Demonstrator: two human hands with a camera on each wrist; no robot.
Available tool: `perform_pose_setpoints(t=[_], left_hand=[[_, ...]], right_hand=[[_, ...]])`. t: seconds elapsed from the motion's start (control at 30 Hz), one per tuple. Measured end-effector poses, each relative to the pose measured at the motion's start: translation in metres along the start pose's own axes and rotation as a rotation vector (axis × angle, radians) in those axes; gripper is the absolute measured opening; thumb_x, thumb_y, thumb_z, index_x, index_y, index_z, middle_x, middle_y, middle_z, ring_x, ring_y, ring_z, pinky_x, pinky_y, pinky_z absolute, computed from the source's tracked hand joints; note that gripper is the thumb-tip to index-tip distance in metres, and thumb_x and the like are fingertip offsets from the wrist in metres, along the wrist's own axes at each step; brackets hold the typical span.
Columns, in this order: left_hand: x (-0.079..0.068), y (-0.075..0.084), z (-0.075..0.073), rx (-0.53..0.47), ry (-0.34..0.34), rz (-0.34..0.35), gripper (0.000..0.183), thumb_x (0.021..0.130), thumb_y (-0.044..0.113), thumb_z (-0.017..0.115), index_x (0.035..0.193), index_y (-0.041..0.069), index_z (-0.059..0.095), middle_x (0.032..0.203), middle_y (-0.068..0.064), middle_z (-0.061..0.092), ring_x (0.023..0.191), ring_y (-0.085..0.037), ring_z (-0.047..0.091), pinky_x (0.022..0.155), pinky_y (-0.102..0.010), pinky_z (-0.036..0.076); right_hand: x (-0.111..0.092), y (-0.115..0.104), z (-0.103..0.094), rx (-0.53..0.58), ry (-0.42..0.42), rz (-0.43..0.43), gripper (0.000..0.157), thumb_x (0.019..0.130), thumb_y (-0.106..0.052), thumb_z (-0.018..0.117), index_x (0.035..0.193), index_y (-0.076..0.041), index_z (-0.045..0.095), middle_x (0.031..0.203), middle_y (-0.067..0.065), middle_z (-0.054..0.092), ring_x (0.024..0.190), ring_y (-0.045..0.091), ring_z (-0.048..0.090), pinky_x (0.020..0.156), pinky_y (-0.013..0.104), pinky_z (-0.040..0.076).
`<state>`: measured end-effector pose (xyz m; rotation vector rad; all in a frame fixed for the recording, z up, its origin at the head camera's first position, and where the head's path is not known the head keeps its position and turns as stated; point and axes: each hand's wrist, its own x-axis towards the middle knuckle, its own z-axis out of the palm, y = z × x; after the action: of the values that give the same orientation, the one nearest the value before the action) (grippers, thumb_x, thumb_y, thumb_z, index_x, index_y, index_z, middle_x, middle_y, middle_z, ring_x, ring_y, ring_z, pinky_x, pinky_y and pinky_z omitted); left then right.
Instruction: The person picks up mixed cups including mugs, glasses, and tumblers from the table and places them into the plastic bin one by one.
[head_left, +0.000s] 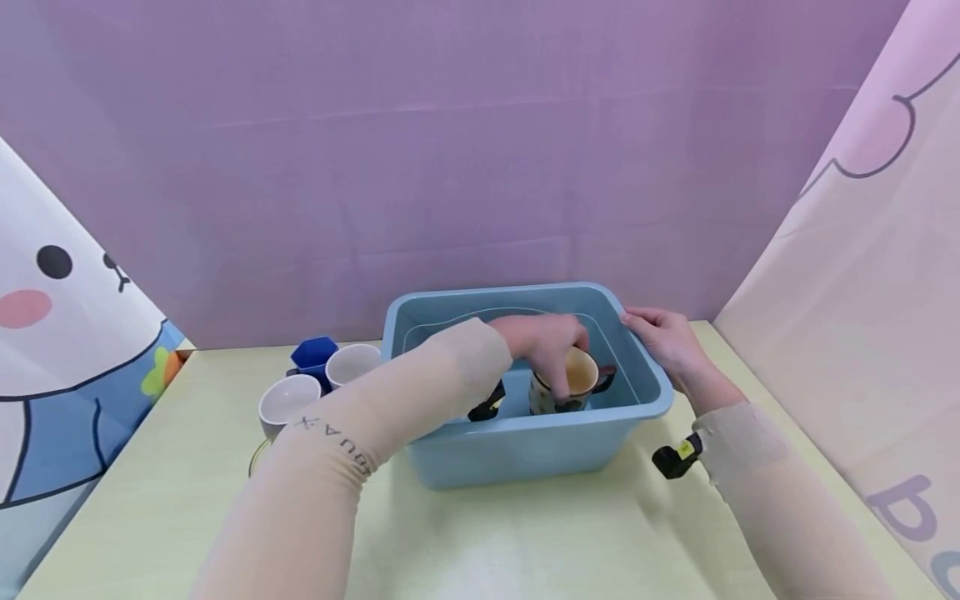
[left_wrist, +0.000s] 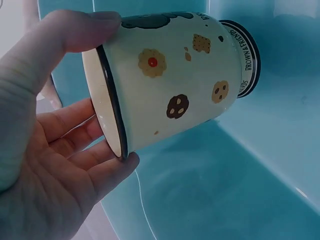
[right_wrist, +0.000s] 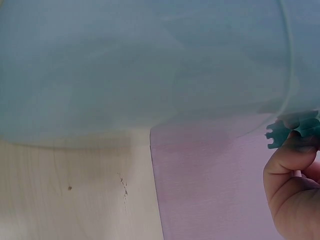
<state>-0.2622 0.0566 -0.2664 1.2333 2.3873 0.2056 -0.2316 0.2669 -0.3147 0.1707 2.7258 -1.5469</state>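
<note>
A cream mug (head_left: 581,375) with a dark rim and dark handle stands inside a light blue plastic basin (head_left: 510,450). My left hand (head_left: 551,346) reaches in from above and grips the mug near its rim. In the left wrist view, cookie pictures and the lettering "BROWN & FRIENDS" show on the mug (left_wrist: 175,85), with the thumb on one side of the left hand (left_wrist: 55,160) and the fingers along the rim. On the basin's right side, my right hand (head_left: 667,342) holds the edge; the right wrist view shows its thumb (right_wrist: 290,157) bent at the rim.
Left of the basin, partly behind my left sleeve, are a white-lined mug (head_left: 288,400), another white-lined cup (head_left: 352,362) and a blue hexagonal cup (head_left: 313,352). A purple cloth (head_left: 480,167) hangs behind the pale wooden table (head_left: 480,542). Printed cloths flank both sides.
</note>
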Motion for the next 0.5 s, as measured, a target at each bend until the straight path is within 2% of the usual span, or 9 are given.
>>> perform_pose_setpoints(t=[0.3,0.5], left_hand=[[0.0023,0.0011,0.0033,-0.004,-0.020,-0.009,0.057,0.073,0.025,0.078,0.122,0.011,0.052,0.111,0.000,0.056,0.095,-0.014,0.054,0.075,-0.021,0.050],[0.0056,-0.0011,0.0093,-0.010,-0.047,-0.018,0.057,0.073,0.027,0.078,0.121,0.012,0.051,0.108,0.002,0.055,0.096,-0.014,0.054,0.074,-0.021,0.051]], right_hand=[[-0.0007,-0.0003,0.0003,0.009,0.003,0.019,0.058,0.097,-0.045,0.045,0.140,-0.006,0.045,0.135,0.021,0.052,0.108,0.027,0.058,0.087,0.034,0.054],[-0.0031,0.0016,0.0027,0.018,0.002,0.017,0.056,0.097,-0.044,0.045,0.138,-0.005,0.047,0.133,0.022,0.053,0.101,0.021,0.060,0.085,0.032,0.054]])
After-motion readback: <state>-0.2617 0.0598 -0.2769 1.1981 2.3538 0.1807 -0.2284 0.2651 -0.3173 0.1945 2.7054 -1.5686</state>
